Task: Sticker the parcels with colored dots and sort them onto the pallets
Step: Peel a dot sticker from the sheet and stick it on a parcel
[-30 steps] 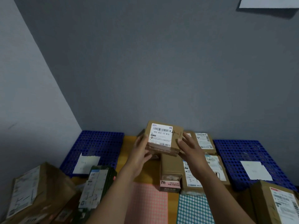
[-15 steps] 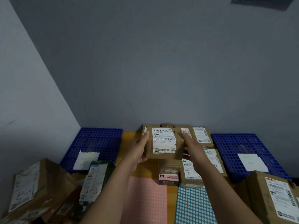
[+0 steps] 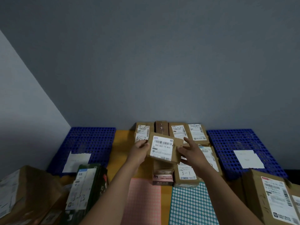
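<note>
Grey walls meet in a corner behind a yellow-orange surface (image 3: 123, 159) crowded with parcels. At the far left sits a large brown cardboard box (image 3: 29, 192) with a dark green carton (image 3: 87, 189) leaning beside it. Behind them lies a blue perforated plastic pallet (image 3: 87, 140) carrying only a white paper slip (image 3: 78, 161). Nearer the middle a pink sheet of dot stickers (image 3: 142, 200) lies flat under the left forearm. The left hand (image 3: 139, 153) has its fingers curled round the left edge of a small brown cardboard parcel with a white barcode label (image 3: 162, 149). The parcel is held tilted in the air above the stacked boxes at the back. The right hand (image 3: 193, 155) has spread, fairly straight fingers braced against the parcel's right edge, where a handwritten mark shows. Below it is a teal sheet of white dots (image 3: 191, 205), then a second blue pallet (image 3: 243, 142) and another labelled cardboard box (image 3: 272, 197). I'd say the parcel is being read to choose its colour. No dot shows on it yet, so next one hand must let go, peel a dot and press it on, and then the parcel goes to the matching pallet.
</note>
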